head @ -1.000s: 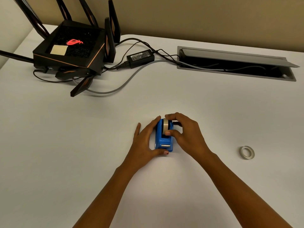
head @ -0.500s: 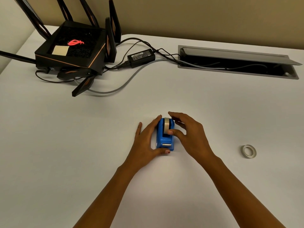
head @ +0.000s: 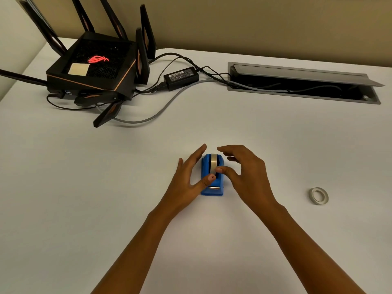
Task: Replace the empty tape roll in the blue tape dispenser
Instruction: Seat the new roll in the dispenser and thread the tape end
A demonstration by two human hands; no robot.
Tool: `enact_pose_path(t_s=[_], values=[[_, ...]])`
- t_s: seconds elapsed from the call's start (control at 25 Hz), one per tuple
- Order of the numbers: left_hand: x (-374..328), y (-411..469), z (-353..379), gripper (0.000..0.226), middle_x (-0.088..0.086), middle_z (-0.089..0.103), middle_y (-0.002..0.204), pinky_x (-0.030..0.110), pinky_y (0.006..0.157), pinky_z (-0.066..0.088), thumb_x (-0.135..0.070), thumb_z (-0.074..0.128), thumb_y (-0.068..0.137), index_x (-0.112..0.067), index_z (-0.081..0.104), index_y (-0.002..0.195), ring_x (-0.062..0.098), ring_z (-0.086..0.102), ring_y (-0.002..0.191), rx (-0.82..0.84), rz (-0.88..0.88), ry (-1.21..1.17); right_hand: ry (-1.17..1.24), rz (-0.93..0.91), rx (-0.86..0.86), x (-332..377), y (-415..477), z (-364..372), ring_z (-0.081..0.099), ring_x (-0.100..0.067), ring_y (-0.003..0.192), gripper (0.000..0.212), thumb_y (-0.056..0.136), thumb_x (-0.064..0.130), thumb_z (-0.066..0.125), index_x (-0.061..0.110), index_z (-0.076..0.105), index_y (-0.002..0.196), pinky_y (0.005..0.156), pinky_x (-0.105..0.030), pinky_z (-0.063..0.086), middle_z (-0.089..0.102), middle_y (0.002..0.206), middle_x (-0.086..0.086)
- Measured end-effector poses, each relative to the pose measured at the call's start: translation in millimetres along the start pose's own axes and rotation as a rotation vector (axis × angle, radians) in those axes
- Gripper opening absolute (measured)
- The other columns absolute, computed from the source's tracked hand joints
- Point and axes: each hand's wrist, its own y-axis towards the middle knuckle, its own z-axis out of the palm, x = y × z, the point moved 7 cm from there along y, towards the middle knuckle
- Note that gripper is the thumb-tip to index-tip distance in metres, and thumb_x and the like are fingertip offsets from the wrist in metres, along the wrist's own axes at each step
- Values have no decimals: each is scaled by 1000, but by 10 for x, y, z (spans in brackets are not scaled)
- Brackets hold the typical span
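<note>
The blue tape dispenser (head: 212,183) stands on the white table in front of me, with a pale tape roll (head: 213,162) seated in its cradle. My left hand (head: 186,181) steadies the dispenser: its fingers lie along the left side and its thumb presses on the front deck. My right hand (head: 247,175) hovers at the right side. Its thumb tip touches the roll's front face and its fingers are spread and lifted clear of the roll. A thin, empty grey roll core (head: 318,195) lies flat on the table far to the right.
A black router (head: 93,71) with tall antennas stands at the back left. Its power brick (head: 181,77) and cables run across to an open cable tray (head: 301,83) set into the table at the back right.
The right hand's fingers have let go of the roll and lifted; only the thumb still touches it. The roll sits lower in the dispenser. The left thumb has moved up onto the dispenser's deck.
</note>
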Motion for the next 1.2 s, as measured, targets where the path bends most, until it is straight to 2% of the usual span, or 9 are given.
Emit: enact_pose_path(t_s=[0.08, 0.16, 0.24, 0.36, 0.48, 0.68, 0.84, 1.08, 1.2], values=[[-35, 50, -13, 65, -5, 33, 150, 45, 119, 6, -36, 55, 83, -31, 24, 140, 13, 32, 138, -8, 4, -11, -85, -73, -35, 94, 24, -36, 61, -17, 97, 30, 86, 15, 67, 10, 63, 115, 83, -12, 42, 66, 115, -10], [-44, 108, -5, 61, -2, 39, 147, 49, 119, 11, -30, 58, 85, -29, 29, 139, 15, 37, 135, -16, -4, -1, -145, -108, -18, 173, 75, -20, 63, -25, 96, 27, 86, 14, 67, 6, 65, 111, 84, -23, 46, 68, 111, -14], [-36, 150, 9, 59, 1, 45, 142, 50, 118, 15, -28, 61, 84, -26, 34, 136, 18, 41, 132, -42, -14, 22, -154, -132, 14, 216, 141, 18, 63, -27, 94, 27, 84, 15, 69, 4, 67, 108, 82, -25, 45, 69, 108, -15], [-21, 167, 35, 56, 2, 49, 139, 43, 119, 12, -25, 64, 82, -23, 40, 133, 18, 45, 129, -89, -2, 32, -141, -114, 53, 209, 213, 51, 64, -25, 91, 26, 82, 17, 71, 4, 69, 105, 80, -22, 45, 70, 104, -14], [5, 170, 30, 56, 1, 52, 136, 36, 117, 12, -25, 67, 81, -23, 43, 131, 16, 47, 126, -118, 5, 25, -100, -113, 45, 207, 224, 39, 67, -24, 84, 19, 80, 14, 72, 4, 72, 96, 79, -28, 52, 73, 95, -14], [23, 168, 20, 55, -10, 51, 129, 32, 115, 13, -26, 69, 79, -28, 44, 128, 1, 43, 116, -136, 23, 25, -132, -113, 24, 218, 249, 29, 64, -21, 73, 8, 84, 10, 68, 2, 71, 85, 73, -33, 55, 72, 82, -13], [21, 158, 9, 56, 0, 54, 134, 32, 114, 14, -25, 71, 77, -24, 47, 127, 2, 44, 116, -158, 11, 16, -254, -224, 60, 302, 209, 100, 62, -29, 75, 10, 88, 5, 60, -4, 65, 86, 70, -40, 53, 67, 85, -19], [12, 135, 0, 59, 5, 53, 135, 34, 116, 14, -23, 71, 76, -18, 46, 129, 20, 48, 125, -159, -10, 20, -172, -185, -11, 281, 204, 22, 61, -24, 75, 11, 90, 2, 57, -3, 66, 89, 70, -25, 46, 68, 87, -20], [4, 135, 3, 58, 5, 53, 135, 39, 118, 15, -21, 71, 77, -17, 46, 129, 21, 48, 126, -154, -3, -2, -170, -204, 25, 287, 158, 13, 64, -26, 75, 7, 85, 1, 64, -3, 69, 88, 69, -26, 49, 70, 85, -19]])
